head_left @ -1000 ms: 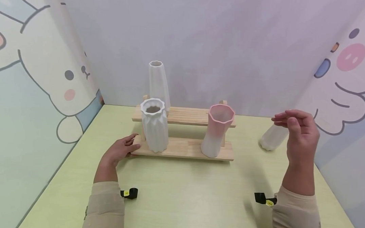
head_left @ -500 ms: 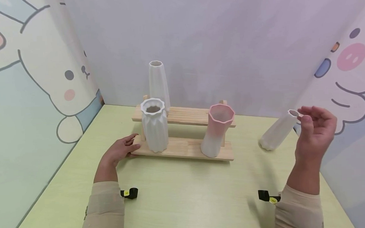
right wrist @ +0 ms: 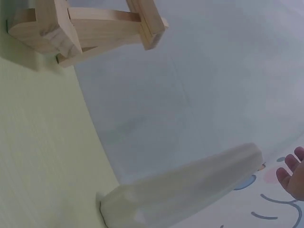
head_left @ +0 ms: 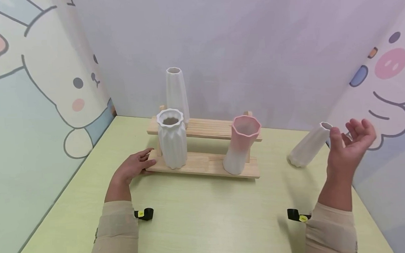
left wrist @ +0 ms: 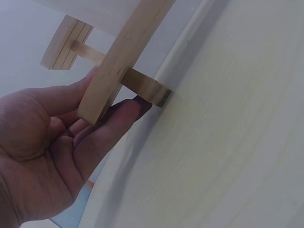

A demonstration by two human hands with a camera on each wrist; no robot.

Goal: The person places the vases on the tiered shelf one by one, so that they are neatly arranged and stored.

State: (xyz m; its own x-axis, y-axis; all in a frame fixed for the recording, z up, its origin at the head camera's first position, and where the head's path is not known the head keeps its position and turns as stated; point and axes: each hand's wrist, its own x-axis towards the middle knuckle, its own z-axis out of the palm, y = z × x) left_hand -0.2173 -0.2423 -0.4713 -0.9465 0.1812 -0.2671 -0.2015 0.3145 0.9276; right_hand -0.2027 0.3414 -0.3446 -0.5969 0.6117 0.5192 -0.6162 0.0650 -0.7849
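Observation:
My left hand (head_left: pixel 133 168) grips the left end of a two-tier wooden shelf (head_left: pixel 204 165), thumb above the lower board and fingers under it in the left wrist view. On that board stand a ribbed white vase (head_left: pixel 172 143) at the left and a pink-and-white vase (head_left: pixel 239 147) at the right. A tall white vase (head_left: pixel 176 91) stands on the upper tier's left side. Another slim white vase (head_left: pixel 308 146) stands on the table right of the shelf. My right hand (head_left: pixel 347 148) hovers beside its mouth, fingers loosely bent, holding nothing.
The pale yellow-green table (head_left: pixel 206 220) extends in front of the shelf. A grey-lilac backdrop (head_left: pixel 253 45) rises behind it. Side panels with cartoon animals (head_left: pixel 64 72) stand at left and right.
My right hand has shifted right, from in front of the slim vase's top to beside it, uncovering its rim. The left hand, the shelf and its vases have stayed put.

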